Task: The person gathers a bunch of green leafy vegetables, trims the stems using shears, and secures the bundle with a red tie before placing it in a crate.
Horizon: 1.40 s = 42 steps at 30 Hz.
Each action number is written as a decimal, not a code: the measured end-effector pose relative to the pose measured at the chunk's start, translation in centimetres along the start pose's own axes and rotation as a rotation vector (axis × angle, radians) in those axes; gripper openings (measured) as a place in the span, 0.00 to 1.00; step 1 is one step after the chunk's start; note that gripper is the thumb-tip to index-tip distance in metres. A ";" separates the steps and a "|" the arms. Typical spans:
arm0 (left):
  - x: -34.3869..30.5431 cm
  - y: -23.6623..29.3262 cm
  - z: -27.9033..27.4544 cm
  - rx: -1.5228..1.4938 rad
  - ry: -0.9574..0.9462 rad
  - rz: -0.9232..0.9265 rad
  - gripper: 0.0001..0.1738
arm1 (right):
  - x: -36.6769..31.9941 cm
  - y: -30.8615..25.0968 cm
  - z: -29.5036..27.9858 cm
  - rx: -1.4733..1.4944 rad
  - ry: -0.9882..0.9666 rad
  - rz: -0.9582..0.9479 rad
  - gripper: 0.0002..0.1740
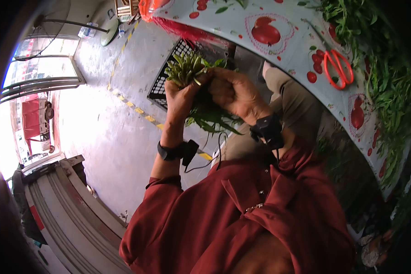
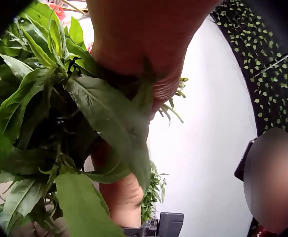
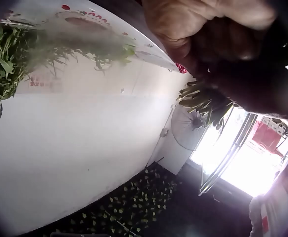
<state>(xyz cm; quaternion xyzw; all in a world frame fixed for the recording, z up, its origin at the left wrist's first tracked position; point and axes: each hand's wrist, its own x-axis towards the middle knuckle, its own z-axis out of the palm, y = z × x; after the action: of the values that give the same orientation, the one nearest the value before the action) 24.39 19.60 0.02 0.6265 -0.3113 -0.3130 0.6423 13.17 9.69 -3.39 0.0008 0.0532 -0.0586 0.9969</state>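
A bunch of leafy greens (image 1: 185, 68) is held in front of the body, its cut stem ends bundled toward the far left and its long leaves hanging below. My left hand (image 1: 180, 97) grips the bunch around the stems, with the thumb lying across them. Close against it, my right hand (image 1: 239, 95) has curled fingers at the bunch's side, right by the left thumb. Broad leaves (image 2: 102, 106) fill much of the left wrist view. In the right wrist view, stem ends (image 3: 198, 96) jut past the hands. The right fingertips are hidden.
A table with a fruit-print cloth (image 1: 223, 18) curves along the right. On it lie red-handled scissors (image 1: 347, 75) and a long heap of loose greens (image 1: 392, 109). A black perforated crate (image 1: 158, 86) stands on the floor beyond the hands. Ribbed metal panels (image 1: 68, 214) lie lower left.
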 end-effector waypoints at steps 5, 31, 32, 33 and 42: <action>1.9 4.3 -0.6 0.213 -0.082 0.084 0.15 | 0.2 -0.7 2.8 -0.148 -0.050 -0.035 0.09; 17.3 5.9 12.8 0.764 -0.696 0.310 0.21 | -3.0 -10.2 4.3 0.113 0.048 -0.543 0.09; 17.4 5.4 12.9 0.760 -0.664 0.332 0.22 | -2.9 -10.0 4.7 0.071 0.124 -0.583 0.10; 17.6 4.9 12.9 0.755 -0.634 0.357 0.23 | -2.9 -10.0 4.9 0.027 0.200 -0.625 0.11; 17.0 4.2 12.1 0.403 -0.591 0.382 0.25 | -2.3 -10.1 4.4 -0.067 0.252 -0.626 0.13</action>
<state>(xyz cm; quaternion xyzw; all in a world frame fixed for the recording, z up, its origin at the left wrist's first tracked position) 25.26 -1.15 4.62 0.5538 -0.6485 -0.2872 0.4361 10.15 -0.16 1.25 -0.0410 0.1754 -0.3594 0.9157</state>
